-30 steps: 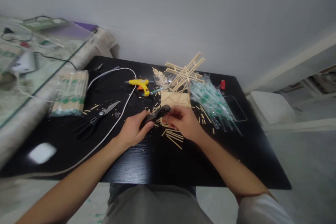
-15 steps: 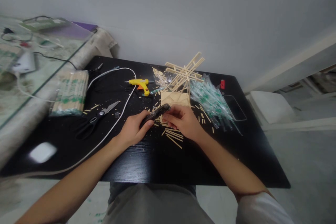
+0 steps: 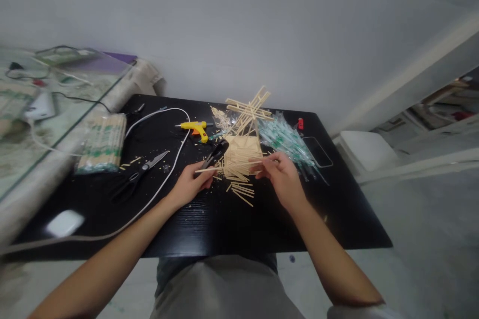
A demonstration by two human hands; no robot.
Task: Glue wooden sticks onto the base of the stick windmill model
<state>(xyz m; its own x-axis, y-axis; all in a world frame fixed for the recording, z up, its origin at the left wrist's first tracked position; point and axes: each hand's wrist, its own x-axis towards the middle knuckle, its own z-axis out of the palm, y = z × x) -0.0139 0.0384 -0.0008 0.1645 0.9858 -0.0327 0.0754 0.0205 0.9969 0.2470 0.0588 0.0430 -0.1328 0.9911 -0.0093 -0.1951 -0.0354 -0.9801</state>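
Note:
My left hand (image 3: 191, 183) is closed round a black hand tool (image 3: 216, 153), whose exact kind I cannot make out. A thin wooden stick (image 3: 234, 166) runs across from my left fingers to my right hand (image 3: 282, 175), which pinches its right end. Below the stick are many pale wooden sticks (image 3: 242, 190), some on a flat wooden panel (image 3: 234, 142). Behind them stands a crossed lattice of glued sticks (image 3: 250, 110).
A yellow glue gun (image 3: 195, 128), scissors (image 3: 144, 172) and a white cable (image 3: 170, 172) lie left. A bag of sticks (image 3: 102, 142) sits by the glass-topped table. Clear-green plastic wrappers (image 3: 286, 135), a phone-like dark slab (image 3: 317, 151) and a red object (image 3: 300, 123) are at right.
My right hand has moved right, and a long stick now spans between both hands. The black tool has tilted more upright in my left hand. The camera view has shifted slightly.

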